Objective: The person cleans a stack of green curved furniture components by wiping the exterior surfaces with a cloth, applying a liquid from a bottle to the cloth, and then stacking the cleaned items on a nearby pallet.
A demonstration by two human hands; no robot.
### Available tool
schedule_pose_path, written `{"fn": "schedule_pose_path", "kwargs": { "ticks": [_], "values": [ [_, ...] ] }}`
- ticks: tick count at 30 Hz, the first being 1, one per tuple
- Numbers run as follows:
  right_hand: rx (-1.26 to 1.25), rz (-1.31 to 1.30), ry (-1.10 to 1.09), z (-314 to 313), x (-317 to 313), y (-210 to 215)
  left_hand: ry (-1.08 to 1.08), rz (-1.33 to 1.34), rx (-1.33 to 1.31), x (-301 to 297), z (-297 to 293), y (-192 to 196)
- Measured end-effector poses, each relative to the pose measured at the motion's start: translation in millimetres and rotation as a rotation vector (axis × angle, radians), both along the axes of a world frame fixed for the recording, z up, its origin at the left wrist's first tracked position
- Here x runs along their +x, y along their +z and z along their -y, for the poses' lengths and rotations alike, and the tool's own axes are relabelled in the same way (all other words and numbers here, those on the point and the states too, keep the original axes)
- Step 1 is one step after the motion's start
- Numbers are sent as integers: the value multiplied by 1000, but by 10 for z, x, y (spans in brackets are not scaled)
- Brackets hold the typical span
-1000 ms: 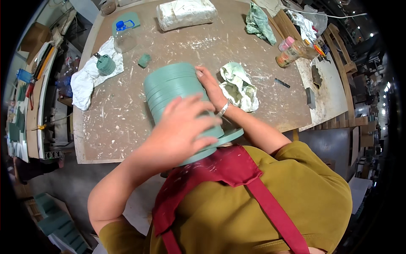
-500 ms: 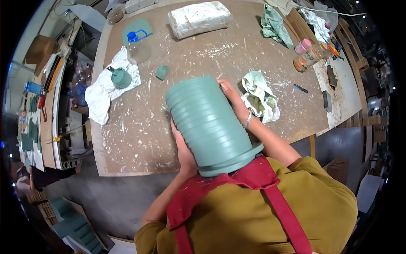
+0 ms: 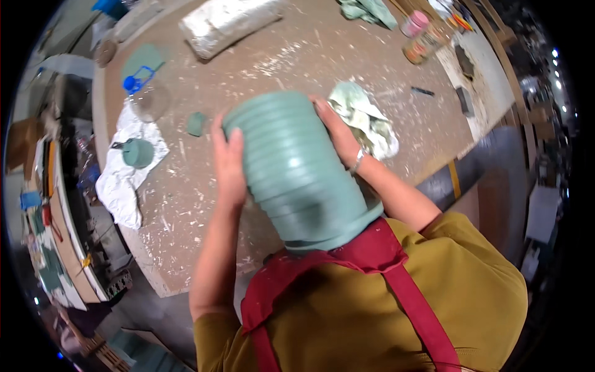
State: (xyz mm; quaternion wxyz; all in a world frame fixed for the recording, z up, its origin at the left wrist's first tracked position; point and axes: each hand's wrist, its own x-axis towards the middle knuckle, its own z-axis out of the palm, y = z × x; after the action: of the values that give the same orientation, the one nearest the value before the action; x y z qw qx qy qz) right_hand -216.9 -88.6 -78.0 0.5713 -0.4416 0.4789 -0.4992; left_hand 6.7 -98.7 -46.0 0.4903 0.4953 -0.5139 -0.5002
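Note:
A large green ribbed cylinder (image 3: 297,167) with a wider, flange-like edge at its near end tilts against my red apron (image 3: 372,248). My left hand (image 3: 230,164) grips its left side near the far end, with the thumb along the ribs and the other fingers partly hidden. On the opposite side, my right hand (image 3: 334,131) is pressed round the far right edge, its fingertips out of sight. A crumpled, stained white cloth (image 3: 365,124) lies just beyond my right hand.
On the paint-flecked table (image 3: 186,235) are a small green cup (image 3: 137,152) on a white cloth (image 3: 118,192), a green block (image 3: 196,124), a clear jug with a blue cap (image 3: 149,102), a wrapped white bundle (image 3: 229,25), a jar (image 3: 424,46) and a dark bar (image 3: 423,91).
My left hand has shifted from the cylinder's lower left side up to its far left edge. The right hand keeps its hold. The view has turned, so the table appears rotated.

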Motion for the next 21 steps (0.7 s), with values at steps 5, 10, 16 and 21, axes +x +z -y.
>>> {"fn": "schedule_pose_path", "kwargs": {
  "ticks": [5, 10, 16, 21],
  "values": [
    [61, 57, -25, -348, -285, 280, -83, -160, 5, -124, 38, -57],
    [186, -198, 175, -1259, -921, 717, -79, -202, -34, -160, 7, -93],
    [-17, -912, 168, -1681, -460, 938, -82, -193, -70, -157, -12, -65],
    [-152, -895, 142, -1754, -423, 571, -67, -239, -56, -170, -16, -81]
  ]
}}
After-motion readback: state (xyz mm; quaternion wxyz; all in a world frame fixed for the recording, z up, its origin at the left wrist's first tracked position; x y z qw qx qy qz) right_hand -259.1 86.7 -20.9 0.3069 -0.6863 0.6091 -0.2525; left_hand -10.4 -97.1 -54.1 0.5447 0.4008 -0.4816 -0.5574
